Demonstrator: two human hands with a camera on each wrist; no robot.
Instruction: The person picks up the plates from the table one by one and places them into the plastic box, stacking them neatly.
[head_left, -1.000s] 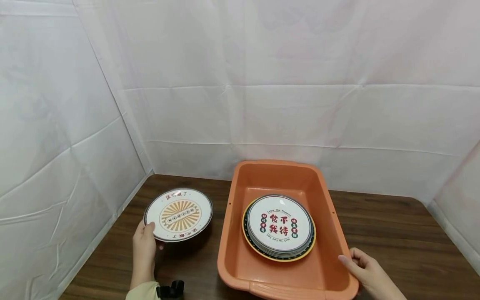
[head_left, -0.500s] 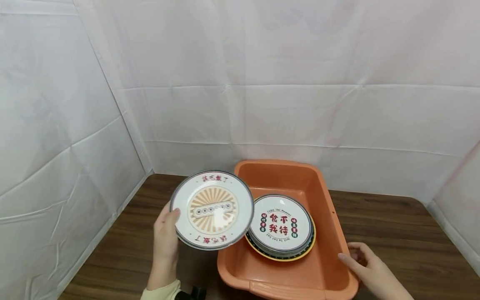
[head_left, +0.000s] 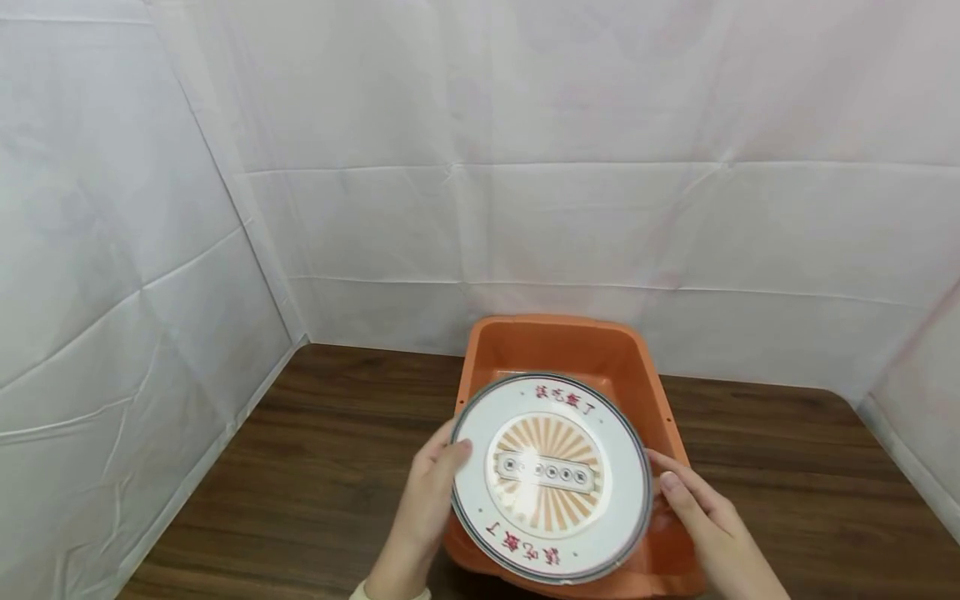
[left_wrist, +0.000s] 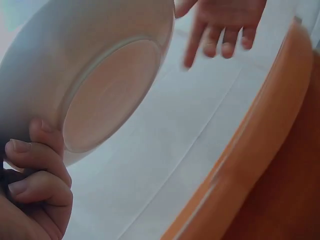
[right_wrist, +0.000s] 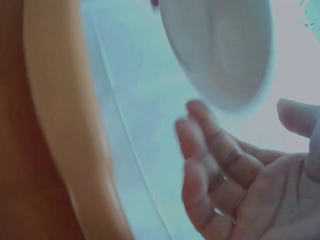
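A white plate (head_left: 480, 492) with a dark rim, red characters and an orange sunburst tilts above the orange basin (head_left: 495, 333). My left hand (head_left: 431, 492) pinches its left edge, thumb on top; in the left wrist view the curled fingers (left_wrist: 42, 187) lie against the pale underside. By the plate's right edge is my right hand (head_left: 701, 512). The right wrist view shows that hand (right_wrist: 250, 185) with its thumb and loosely bent fingers spread, a gap between them and the plate (right_wrist: 220, 55). The stack of plates in the basin is hidden behind the held plate.
The basin stands on a dark wood table (head_left: 337, 458). White cloth hangs behind it (head_left: 562, 225) and along the left side (head_left: 135, 317). Bare wood shows on both sides of the basin.
My left hand has carried the plate rightward from beside the basin to over it, now covering the stack. My right hand has left the basin's rim and risen to the plate's right edge.
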